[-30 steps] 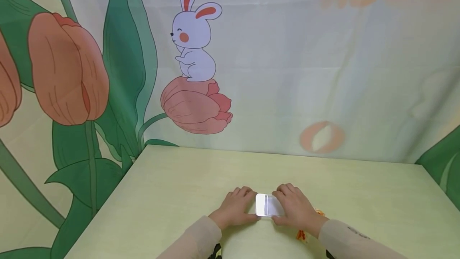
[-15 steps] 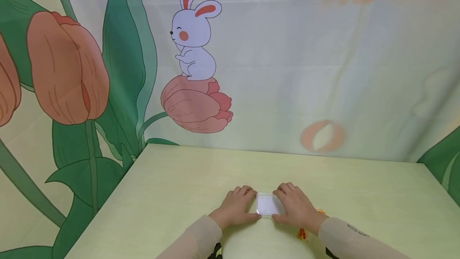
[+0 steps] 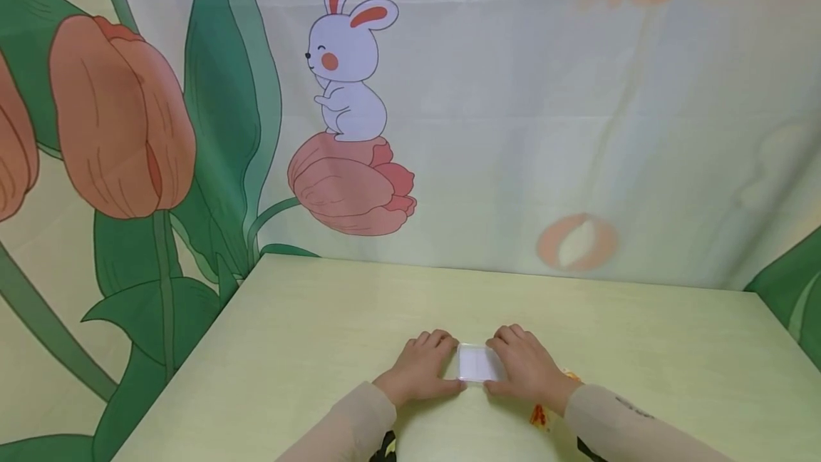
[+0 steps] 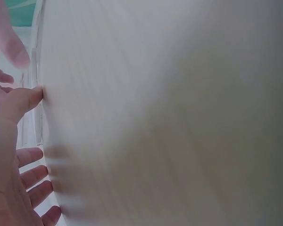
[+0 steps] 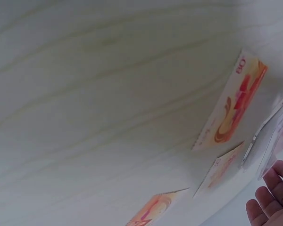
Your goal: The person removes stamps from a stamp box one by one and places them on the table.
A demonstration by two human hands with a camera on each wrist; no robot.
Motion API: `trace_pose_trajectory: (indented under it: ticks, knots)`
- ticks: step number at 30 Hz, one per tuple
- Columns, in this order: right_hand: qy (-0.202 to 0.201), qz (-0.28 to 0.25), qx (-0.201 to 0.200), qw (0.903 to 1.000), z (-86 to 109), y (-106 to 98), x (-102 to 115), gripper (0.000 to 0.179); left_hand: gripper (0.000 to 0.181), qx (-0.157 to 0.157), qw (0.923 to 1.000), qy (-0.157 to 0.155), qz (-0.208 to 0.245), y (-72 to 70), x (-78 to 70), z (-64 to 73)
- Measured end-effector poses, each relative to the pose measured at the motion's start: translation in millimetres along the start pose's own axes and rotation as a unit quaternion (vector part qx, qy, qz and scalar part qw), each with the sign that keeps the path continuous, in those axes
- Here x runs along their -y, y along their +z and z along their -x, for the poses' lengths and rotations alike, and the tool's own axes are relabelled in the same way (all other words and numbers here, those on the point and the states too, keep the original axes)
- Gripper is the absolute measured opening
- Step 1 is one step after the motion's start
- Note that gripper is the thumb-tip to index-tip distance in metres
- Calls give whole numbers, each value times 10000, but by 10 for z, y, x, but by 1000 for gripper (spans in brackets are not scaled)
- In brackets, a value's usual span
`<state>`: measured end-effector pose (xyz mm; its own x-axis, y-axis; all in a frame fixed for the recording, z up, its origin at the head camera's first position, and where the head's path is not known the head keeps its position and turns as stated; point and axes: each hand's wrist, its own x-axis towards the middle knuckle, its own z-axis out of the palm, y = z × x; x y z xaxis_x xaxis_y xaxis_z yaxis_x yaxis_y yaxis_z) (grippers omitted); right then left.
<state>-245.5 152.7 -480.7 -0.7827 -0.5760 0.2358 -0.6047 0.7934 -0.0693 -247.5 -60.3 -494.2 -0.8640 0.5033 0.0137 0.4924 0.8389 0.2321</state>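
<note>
A small clear plastic box with a whitish face lies low over the table between my two hands. My left hand holds its left end, thumb at the near corner and fingers at the far one. In the left wrist view the thumb sits right at the box's edge. My right hand grips the right end the same way and covers part of it. In the right wrist view, the box shows two thin parallel edges beside the right fingers.
Orange and red postage stamps lie by the right forearm: one stamp marked 80, a second stamp near the box and a third stamp. The pale table meets a printed cloth backdrop.
The bright glare and the line across the box have faded, leaving an even whitish face. Both hands keep nearly the same place and hold.
</note>
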Motion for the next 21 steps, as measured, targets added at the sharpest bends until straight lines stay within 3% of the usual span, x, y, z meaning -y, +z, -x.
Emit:
trace_pose_trajectory:
  ticks: [21]
  knots:
    - [41, -365, 187, 9991, -16, 47, -27, 55, 64, 11, 10000, -22, 48, -32, -19, 23]
